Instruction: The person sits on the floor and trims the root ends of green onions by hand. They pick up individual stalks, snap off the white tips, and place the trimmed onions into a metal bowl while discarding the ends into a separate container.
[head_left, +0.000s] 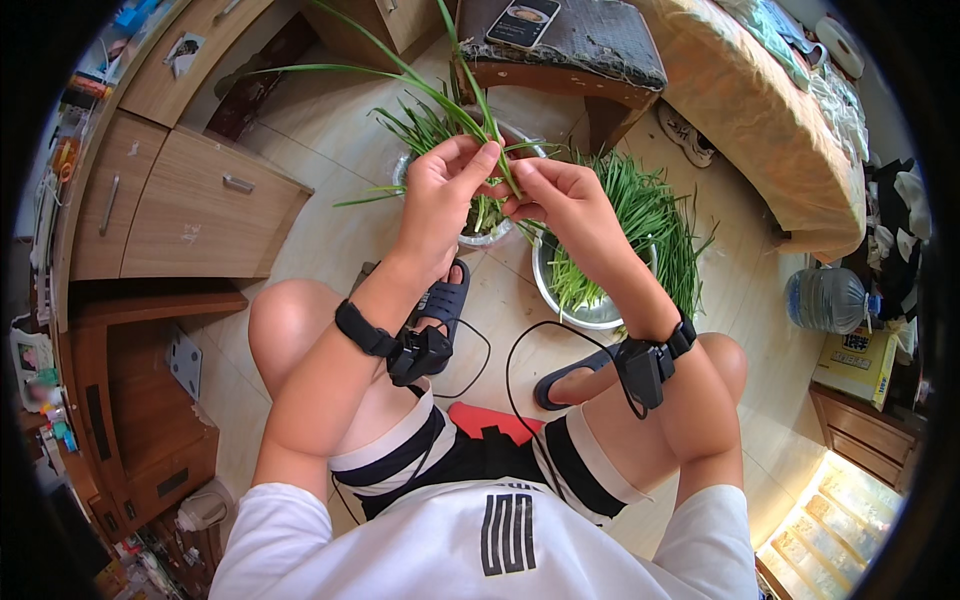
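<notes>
Between thumb and fingers, my left hand (442, 191) holds a few long green chive-like stalks (420, 79), whose leaves fan out away from me. My right hand (566, 195) pinches the lower ends of the same stalks, close to the left fingertips. Beneath my hands stands a plastic-lined container (484, 238) with more greens (420, 124) in it, partly hidden by my left hand. To the right, a round metal bowl (541, 281) holds a thick heap of green stalks (645, 199), pale ends towards me and leaves hanging over the far right rim.
A worn padded stool (592, 52) with a smartphone (523, 22) on it stands beyond the containers. Wooden cabinets (202, 202) line the left. At right are a cloth-covered bed (742, 112), a shoe (686, 135) and a large water bottle (829, 300). Black cables run from my wrist devices (420, 352).
</notes>
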